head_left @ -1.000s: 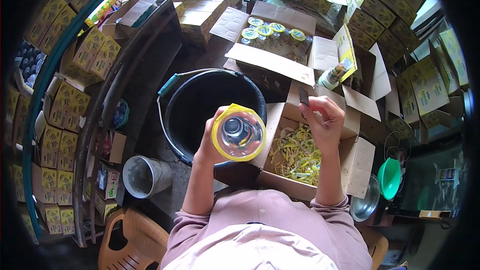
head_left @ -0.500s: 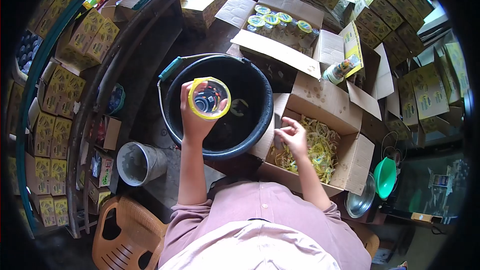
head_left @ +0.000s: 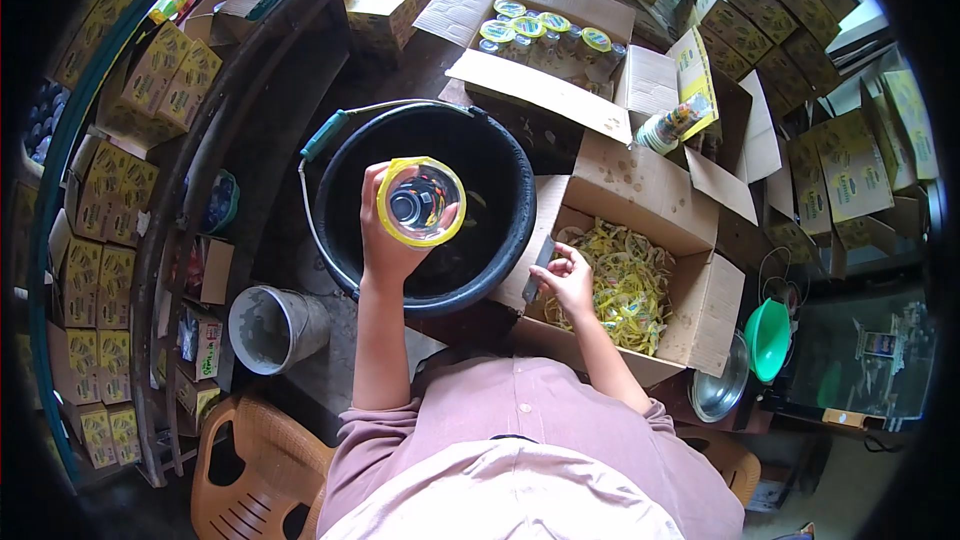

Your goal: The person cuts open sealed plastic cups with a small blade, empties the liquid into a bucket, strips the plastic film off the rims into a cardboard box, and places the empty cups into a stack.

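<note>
My left hand [head_left: 388, 235] is wrapped round a clear plastic cup [head_left: 421, 202] with a yellow rim, held over the black bucket [head_left: 500, 250]. The cup's open or clear face points up toward the camera; which, I cannot tell. My right hand [head_left: 568, 283] pinches a dark flat blade [head_left: 539, 270] beside the left wall of a cardboard box. Inside that box [head_left: 645, 175] lie many yellow and clear plastic strips [head_left: 630, 290]. The blade is apart from the cup.
Behind stands an open carton [head_left: 540, 90] with several yellow-lidded cups. Stacked cups [head_left: 670, 127] lean right of it. A grey pail [head_left: 280, 330] is at the left, a green bowl [head_left: 768, 340] and metal bowl [head_left: 718, 380] at the right. Cartons line both sides.
My left hand has carried the cup leftward and up, from the bucket's lower right edge to over the bucket. My right hand has come down and left with the blade.
</note>
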Demonstrator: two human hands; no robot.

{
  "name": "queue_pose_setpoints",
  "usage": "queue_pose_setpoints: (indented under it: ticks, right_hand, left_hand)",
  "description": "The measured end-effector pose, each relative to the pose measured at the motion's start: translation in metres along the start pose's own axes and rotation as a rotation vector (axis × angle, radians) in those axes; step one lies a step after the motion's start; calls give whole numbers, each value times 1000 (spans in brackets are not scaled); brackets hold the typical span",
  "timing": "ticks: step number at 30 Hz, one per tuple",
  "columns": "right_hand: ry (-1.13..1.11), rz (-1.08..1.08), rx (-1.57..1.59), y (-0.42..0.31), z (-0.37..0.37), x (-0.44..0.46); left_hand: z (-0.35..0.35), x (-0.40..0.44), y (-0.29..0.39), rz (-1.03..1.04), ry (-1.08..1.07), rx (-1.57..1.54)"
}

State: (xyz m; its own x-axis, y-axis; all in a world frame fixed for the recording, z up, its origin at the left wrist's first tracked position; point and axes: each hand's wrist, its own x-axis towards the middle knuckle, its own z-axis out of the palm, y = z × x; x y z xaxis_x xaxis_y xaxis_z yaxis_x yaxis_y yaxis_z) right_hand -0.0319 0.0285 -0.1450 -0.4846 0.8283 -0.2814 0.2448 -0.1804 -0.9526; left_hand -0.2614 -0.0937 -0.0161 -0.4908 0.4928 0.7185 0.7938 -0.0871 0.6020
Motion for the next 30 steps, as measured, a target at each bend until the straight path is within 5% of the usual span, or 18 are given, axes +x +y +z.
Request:
queue_pose_setpoints:
  ticks: [25,28,30]
  right_hand:
    - [-79,75,-210,-24,-6,3]
    - [105,18,-281,-25,-4,6]
    - [345,-282,-383,-43,-2,7]
  left_hand:
    - [-3,1,2,24,51,-75]
    - [-3,2,0,28,56,-110]
    - [-3,1,-1,30,56,-128]
